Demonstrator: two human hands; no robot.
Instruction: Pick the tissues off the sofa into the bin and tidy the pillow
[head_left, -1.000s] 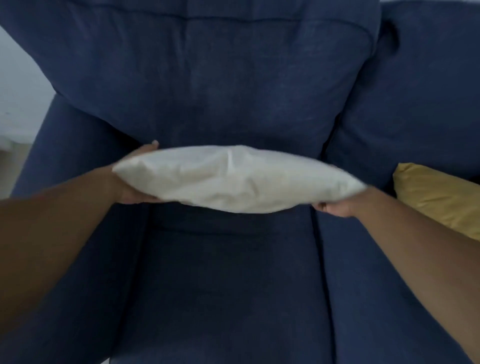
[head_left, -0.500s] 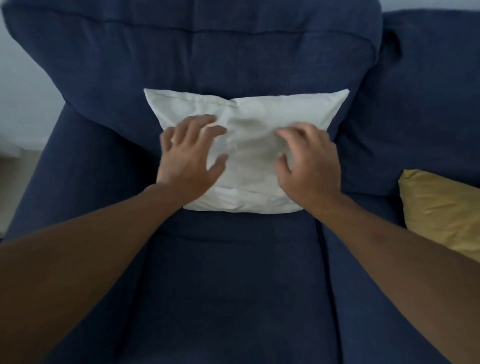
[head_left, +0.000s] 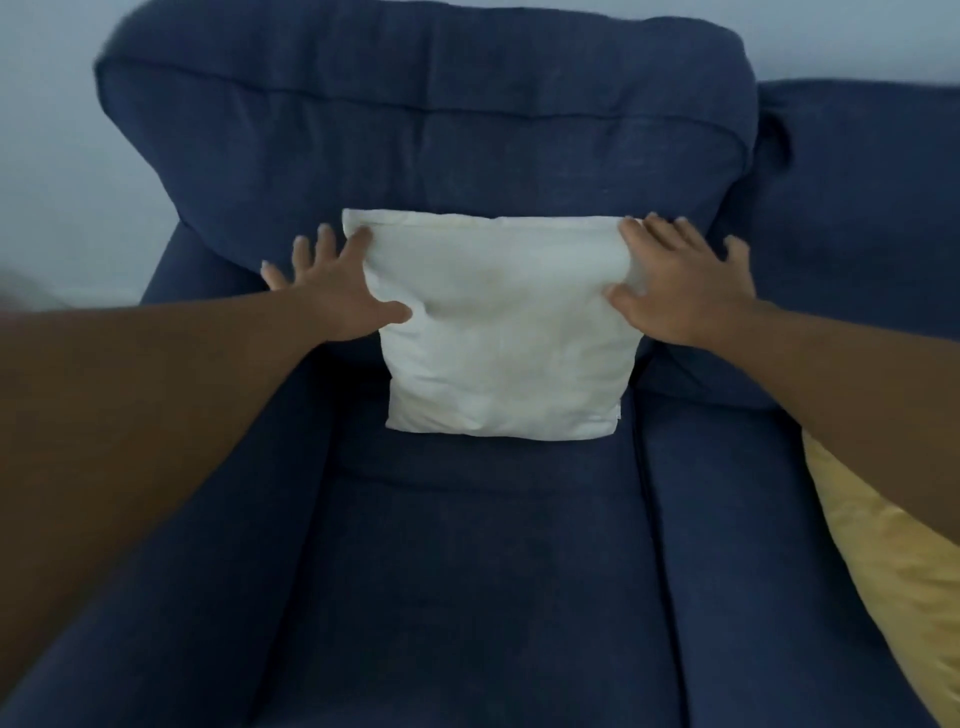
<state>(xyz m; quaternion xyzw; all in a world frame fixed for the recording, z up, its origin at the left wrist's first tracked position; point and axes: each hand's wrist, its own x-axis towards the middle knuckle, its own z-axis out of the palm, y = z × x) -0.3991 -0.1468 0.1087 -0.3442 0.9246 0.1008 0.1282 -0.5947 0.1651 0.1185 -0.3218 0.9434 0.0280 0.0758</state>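
Against the sofa (head_left: 467, 571) backrest I have the pillow (head_left: 501, 332) standing upright, its lower edge resting on the seat cushion and its face turned toward me. Both my hands are spread flat with fingers splayed, neither one closed around anything. My left hand (head_left: 332, 291) presses on the pillow's upper left corner, thumb lying on the white fabric and the other fingers reaching past the edge onto the blue backrest. My right hand (head_left: 680, 286) mirrors it on the upper right corner, thumb and palm on the pillow, outer fingers on the backrest

As for progress, I see no tissues anywhere on the seat, the arm or the backrest, so I judge that part finished, though the bin is out of view and I cannot confirm what went into it. The pillow looks roughly centred and square, so the tidying seems nearly complete; what remains, as I read it, is a last smoothing and lifting my hands away. A yellow cushion (head_left: 883, 571) lies on the next seat to the right, partly hidden by my right forearm
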